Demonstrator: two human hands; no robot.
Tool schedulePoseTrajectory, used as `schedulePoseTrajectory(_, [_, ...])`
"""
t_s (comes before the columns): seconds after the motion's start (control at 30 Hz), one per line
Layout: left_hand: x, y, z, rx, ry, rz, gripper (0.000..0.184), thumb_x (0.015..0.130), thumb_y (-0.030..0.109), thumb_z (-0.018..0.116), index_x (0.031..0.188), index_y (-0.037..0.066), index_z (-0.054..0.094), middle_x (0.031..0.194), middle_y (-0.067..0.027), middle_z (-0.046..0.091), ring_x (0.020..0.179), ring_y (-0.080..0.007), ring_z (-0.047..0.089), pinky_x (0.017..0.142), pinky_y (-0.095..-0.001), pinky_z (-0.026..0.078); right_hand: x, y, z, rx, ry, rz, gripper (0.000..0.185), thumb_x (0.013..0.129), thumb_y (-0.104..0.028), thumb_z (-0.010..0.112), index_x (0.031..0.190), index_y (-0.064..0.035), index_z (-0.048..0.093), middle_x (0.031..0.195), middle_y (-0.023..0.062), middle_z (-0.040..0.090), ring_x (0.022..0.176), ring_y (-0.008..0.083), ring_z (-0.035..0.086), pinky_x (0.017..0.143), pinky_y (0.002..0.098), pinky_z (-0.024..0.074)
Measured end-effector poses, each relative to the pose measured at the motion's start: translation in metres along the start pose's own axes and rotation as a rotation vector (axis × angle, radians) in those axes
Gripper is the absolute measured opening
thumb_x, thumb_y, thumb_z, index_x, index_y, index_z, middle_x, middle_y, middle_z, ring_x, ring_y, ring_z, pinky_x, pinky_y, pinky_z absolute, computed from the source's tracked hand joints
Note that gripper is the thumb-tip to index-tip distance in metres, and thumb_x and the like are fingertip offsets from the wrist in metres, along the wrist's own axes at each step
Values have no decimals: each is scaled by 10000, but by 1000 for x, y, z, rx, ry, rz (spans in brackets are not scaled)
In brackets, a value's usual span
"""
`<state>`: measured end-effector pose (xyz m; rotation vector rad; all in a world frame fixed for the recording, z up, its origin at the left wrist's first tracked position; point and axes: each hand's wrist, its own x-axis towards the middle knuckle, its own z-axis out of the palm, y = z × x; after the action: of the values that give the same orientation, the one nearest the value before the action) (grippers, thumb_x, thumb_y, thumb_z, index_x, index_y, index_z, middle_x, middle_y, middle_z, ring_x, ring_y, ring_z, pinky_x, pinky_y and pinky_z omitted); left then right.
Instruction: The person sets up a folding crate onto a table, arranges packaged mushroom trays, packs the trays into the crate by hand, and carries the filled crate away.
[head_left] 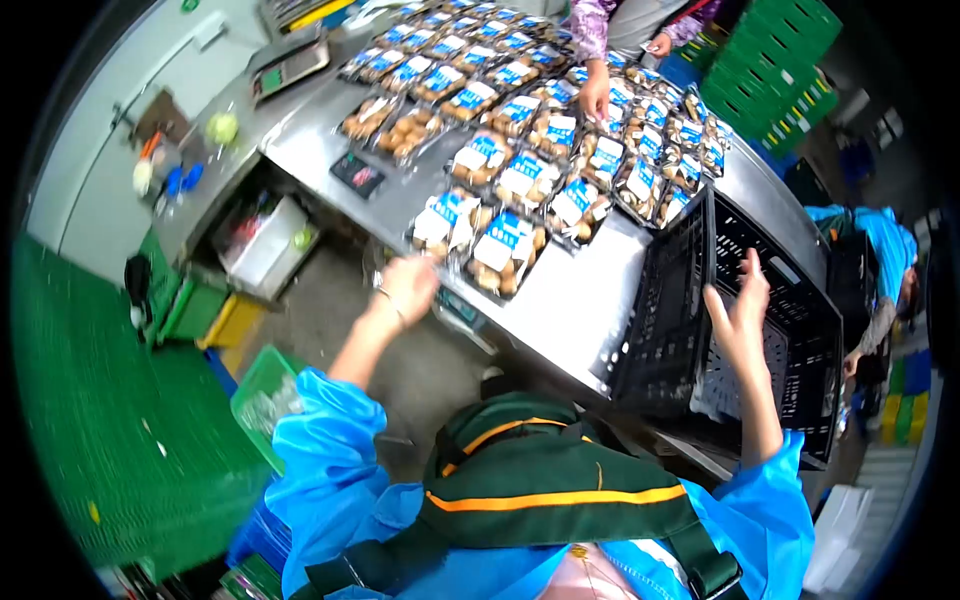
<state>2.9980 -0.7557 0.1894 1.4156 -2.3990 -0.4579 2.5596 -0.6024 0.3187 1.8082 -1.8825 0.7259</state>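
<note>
Steel table [580, 300], the largest piece I have on my feed. Black crate [665, 310], perforated walls, at its near right edge. Wrapped packs [525, 180], many, in loose rows across the tabletop: dark trays, glossy clear film, brown rounded pieces inside, blue-and-white labels on most; two unlabelled packs [408, 132] toward the left show their contents plainly. Right hand [742, 318]: above the crate, thumb spread well away from the fingers, nothing held that I can see. Left hand [408, 290]: blurred, just beside the nearest packs; I cannot tell its opening or hold.
</note>
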Motion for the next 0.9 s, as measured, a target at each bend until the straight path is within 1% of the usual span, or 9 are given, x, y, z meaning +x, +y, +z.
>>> schedulePoseTrajectory(0.07, [43, 19, -11, 208, -219, 377, 358, 800, 115, 569, 1156, 99, 538, 1073, -101, 576, 1042, -272, 515, 903, -393, 398, 37, -50, -43, -10, -139, -43, 581, 782, -122, 611, 1298, 9, 376, 1097, 172, 509, 961, 253, 528, 819, 357, 431])
schedulePoseTrajectory(0.13, [80, -20, 11, 382, -285, 597, 417, 798, 139, 570, 1208, 167, 499, 1136, -64, 525, 1130, -258, 440, 936, -407, 346, 43, -96, -35, 601, -472, 322, 590, 789, -125, 618, 1306, 9, 368, 1120, 186, 501, 962, 270, 530, 847, 374, 428])
schedulePoseTrajectory(0.3, [152, -96, 21, 357, -479, 979, 509, 812, 240, 560, 1303, 268, 429, 1192, -27, 487, 1088, -214, 467, 827, -360, 361, -6, -163, 207, 798, -714, 779, 544, 866, -265, 557, 1280, 29, 363, 1141, 215, 524, 981, 276, 568, 827, 355, 475])
schedulePoseTrajectory(0.4, [168, -107, 27, 142, -468, 1023, 560, 799, 397, 592, 1314, 260, 422, 1196, -64, 478, 1080, -238, 468, 834, -377, 363, 40, -182, 266, 1115, -849, 1447, 551, 887, -311, 539, 1250, 61, 360, 1051, 240, 553, 856, 249, 615, 736, 347, 526])
schedulePoseTrajectory(0.43, [174, -115, 21, 142, -470, 1070, 647, 757, 494, 603, 1328, 259, 411, 1195, -79, 476, 1078, -248, 466, 845, -374, 357, 42, -189, 280, 1095, -869, 1427, 498, 898, -301, 530, 1201, 70, 392, 940, 206, 585, 709, 223, 631, 595, 328, 548])
schedulePoseTrajectory(0.53, [187, -135, 24, 12, -284, 1086, 635, 730, 500, 621, 1298, 271, 453, 1166, -50, 482, 1052, -235, 475, 818, -357, 345, 48, -200, 291, 1041, -922, 1577, 455, 908, -280, 524, 1165, 77, 409, 860, 174, 592, 603, 204, 620, 499, 289, 540])
schedulePoseTrajectory(0.67, [221, -168, 9, -15, -81, 1148, 468, 762, 298, 609, 1222, 288, 523, 1044, 4, 522, 944, -171, 504, 756, -323, 364, 69, -230, 302, 1356, -863, 1730, 415, 925, -270, 503, 1136, 79, 424, 850, 164, 575, 620, 211, 631, 540, 286, 566])
schedulePoseTrajectory(0.8, [245, -188, 32, -89, -96, 1368, 257, 743, 232, 600, 993, 175, 583, 967, 0, 564, 858, -152, 518, 684, -298, 381, 89, -212, 302, 897, -964, 1502, 369, 890, -288, 557, 1051, 43, 519, 812, 132, 571, 654, 221, 626, 547, 328, 525])
schedulePoseTrajectory(0.9, [247, -186, 33, -161, -67, 1380, 150, 739, 216, 600, 869, 144, 580, 939, -1, 572, 834, -145, 522, 649, -274, 383, 77, -189, 310, 174, -403, 714, 316, 785, -169, 626, 1064, -51, 535, 1010, 159, 542, 949, 322, 519, 809, 395, 426])
